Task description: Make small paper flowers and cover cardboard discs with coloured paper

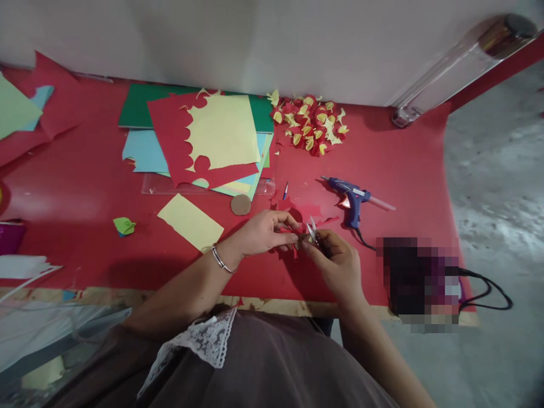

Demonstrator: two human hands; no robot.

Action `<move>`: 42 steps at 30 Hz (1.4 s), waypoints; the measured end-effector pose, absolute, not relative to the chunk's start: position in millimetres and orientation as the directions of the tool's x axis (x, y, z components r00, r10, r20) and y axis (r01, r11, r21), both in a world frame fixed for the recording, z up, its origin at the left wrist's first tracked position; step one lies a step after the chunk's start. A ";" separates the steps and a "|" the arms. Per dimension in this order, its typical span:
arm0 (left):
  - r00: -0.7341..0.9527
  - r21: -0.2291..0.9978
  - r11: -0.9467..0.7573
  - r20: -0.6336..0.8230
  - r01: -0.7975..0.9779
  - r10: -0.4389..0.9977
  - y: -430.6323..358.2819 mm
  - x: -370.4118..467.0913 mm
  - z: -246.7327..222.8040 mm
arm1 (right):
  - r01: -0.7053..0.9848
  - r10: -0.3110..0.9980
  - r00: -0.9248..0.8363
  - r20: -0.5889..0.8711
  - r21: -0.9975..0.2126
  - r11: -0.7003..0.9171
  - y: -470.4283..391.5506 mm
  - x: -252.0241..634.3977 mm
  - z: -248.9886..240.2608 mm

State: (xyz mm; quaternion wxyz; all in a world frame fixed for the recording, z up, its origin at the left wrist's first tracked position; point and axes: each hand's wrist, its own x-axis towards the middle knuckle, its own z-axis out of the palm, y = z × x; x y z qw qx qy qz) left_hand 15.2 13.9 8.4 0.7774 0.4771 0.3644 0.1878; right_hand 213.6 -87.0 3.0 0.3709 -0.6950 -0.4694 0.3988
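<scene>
My left hand (267,233), with a silver bangle at the wrist, pinches a small piece of red paper whose edges blend into the red tabletop. Close by on the right, my right hand (338,260) is closed around a small pair of scissors (313,231), blades pointing up and away from me. The fingertips of both hands nearly meet. Just beyond them lie red paper scraps (300,211) and a small blue pen-like item (285,191). A round brown disc (241,204) rests to the left of my left hand.
A blue glue gun (351,198) with its cord lies at right. Behind are a pile of red and yellow paper pieces (312,122) and stacked coloured sheets (223,130). A yellow strip (190,222) and a green leaf shape (124,226) lie left. A clear tube (450,73) leans back right.
</scene>
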 end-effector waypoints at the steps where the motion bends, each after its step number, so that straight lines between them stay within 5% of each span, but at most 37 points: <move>1: 0.655 0.878 0.475 -0.392 0.057 0.646 13.9 15.3 8.4 | 0.350 0.945 0.258 -0.203 -0.892 -0.287 -87.7 212.6 2.5; 14: 0.577 0.780 0.613 -0.445 -0.125 0.684 1.1 25.4 5.4 | 0.102 0.861 0.456 -0.227 -0.947 -0.304 -89.7 195.6 -2.7; 30: 0.587 0.682 0.715 -0.519 -0.154 0.622 -3.2 30.7 7.7 | 0.125 0.867 0.460 -0.191 -0.953 -0.276 -89.1 193.4 -4.5; 42: 0.573 0.728 0.665 -0.478 -0.166 0.666 -4.7 31.2 4.8 | 0.035 0.851 0.462 -0.249 -0.954 -0.299 -88.9 191.5 0.1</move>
